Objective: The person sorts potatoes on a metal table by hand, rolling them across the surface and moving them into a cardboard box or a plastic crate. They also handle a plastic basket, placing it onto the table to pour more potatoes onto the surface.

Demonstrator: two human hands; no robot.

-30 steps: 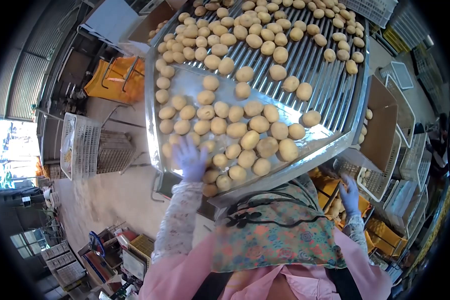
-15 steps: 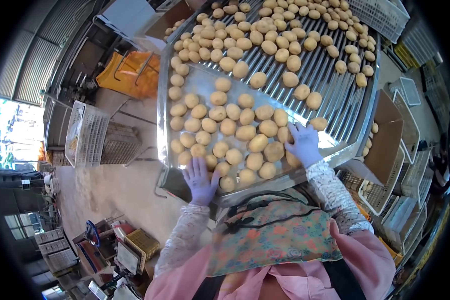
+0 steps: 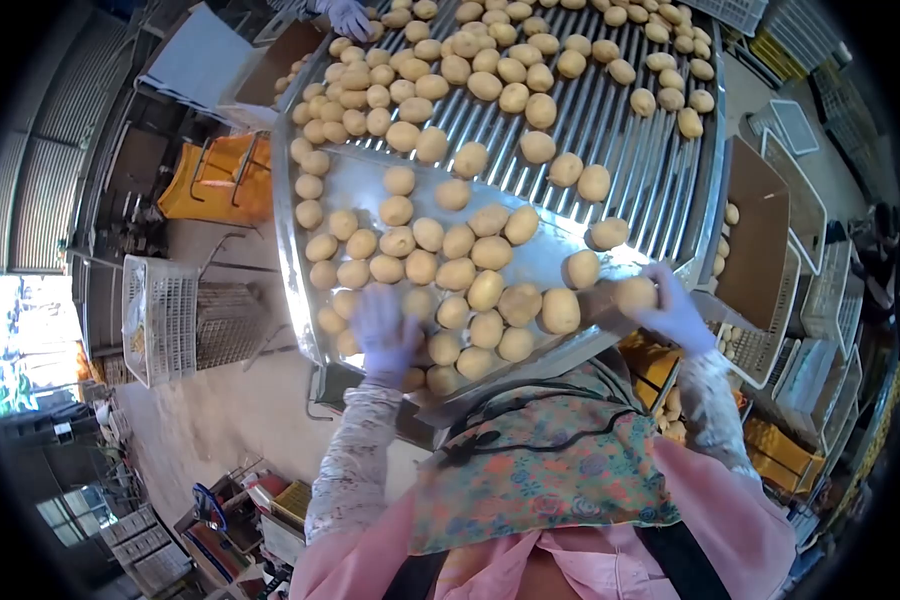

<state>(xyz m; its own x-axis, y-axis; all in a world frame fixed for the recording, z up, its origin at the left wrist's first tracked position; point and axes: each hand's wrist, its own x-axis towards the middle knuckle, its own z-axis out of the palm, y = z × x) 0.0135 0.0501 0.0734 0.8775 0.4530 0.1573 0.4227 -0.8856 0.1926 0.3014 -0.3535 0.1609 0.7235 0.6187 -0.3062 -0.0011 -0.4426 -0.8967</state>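
Observation:
My right hand, in a thin purple glove, grips a potato at the right edge of the metal sorting tray. My left hand, gloved alike and slightly blurred, lies with fingers apart over potatoes at the tray's near left; those beneath it are partly hidden. Many loose potatoes cover the middle of the tray. One potato and another lie apart from the group, near my right hand.
Beyond the tray, a roller table carries more potatoes. A co-worker's gloved hand is at its far left. A cardboard box and white crates stand at right. An orange sack and a white crate are left.
My right hand has moved right and outward, now gripping a potato. My left hand has shifted farther over the potatoes. The view has shifted, and a co-worker's hand has appeared at the far left.

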